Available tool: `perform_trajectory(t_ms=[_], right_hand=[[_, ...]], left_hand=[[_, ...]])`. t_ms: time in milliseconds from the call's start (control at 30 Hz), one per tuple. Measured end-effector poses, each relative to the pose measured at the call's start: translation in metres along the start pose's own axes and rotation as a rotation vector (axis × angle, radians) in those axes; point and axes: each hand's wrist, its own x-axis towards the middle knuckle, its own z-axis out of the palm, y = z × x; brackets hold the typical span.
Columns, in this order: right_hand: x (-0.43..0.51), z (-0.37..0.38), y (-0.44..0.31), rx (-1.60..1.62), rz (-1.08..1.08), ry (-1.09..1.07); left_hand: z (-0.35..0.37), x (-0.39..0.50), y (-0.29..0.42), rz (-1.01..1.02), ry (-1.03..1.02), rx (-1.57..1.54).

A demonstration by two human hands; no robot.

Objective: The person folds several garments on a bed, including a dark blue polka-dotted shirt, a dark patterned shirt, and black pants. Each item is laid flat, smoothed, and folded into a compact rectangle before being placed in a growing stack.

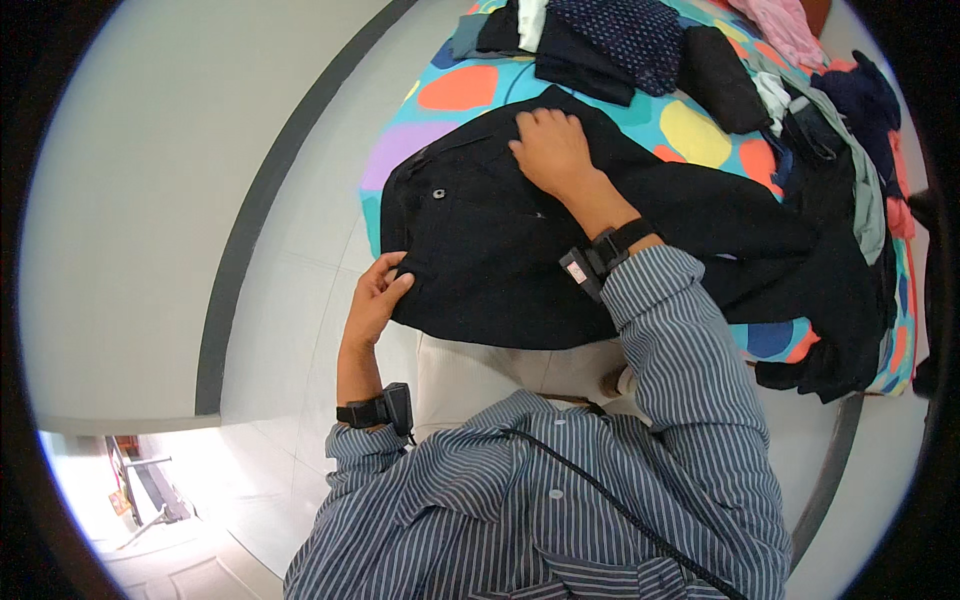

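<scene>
A pair of black trousers lies across the near side of a bed, its waist end at the left with a metal button showing. At the lower corner of the waist, my left hand pinches the cloth between thumb and fingers. My right hand rests on the upper part of the trousers, fingers bent down on the fabric; whether it grips any cloth is not clear. The trouser legs run right, towards other dark clothes.
The bed's multicoloured sheet shows around the trousers. Beyond them lie folded dark garments and a rolled black garment. Mixed clothes are heaped at the right. A pale wall stands left of the tiled floor.
</scene>
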Motion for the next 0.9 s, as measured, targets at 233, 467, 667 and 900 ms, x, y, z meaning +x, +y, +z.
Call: perform_trajectory(t_ms=[233, 467, 667, 900], right_hand=[[-0.023, 0.049, 0.022, 0.328, 0.204, 0.045], [-0.002, 0.034, 0.025, 0.569, 0.547, -0.221], [0.014, 0.048, 0.028, 0.403, 0.56, -0.223], [0.042, -0.024, 0.029, 1.135, 0.728, 0.286]], left_hand=[[0.014, -0.004, 0.012, 0.133, 0.027, 0.135], [0.03, -0.002, 0.027, 0.279, 0.014, 0.39], [0.038, -0.006, 0.032, 0.162, 0.209, 0.49], [0.037, -0.002, 0.063, 0.737, 0.368, 0.672]])
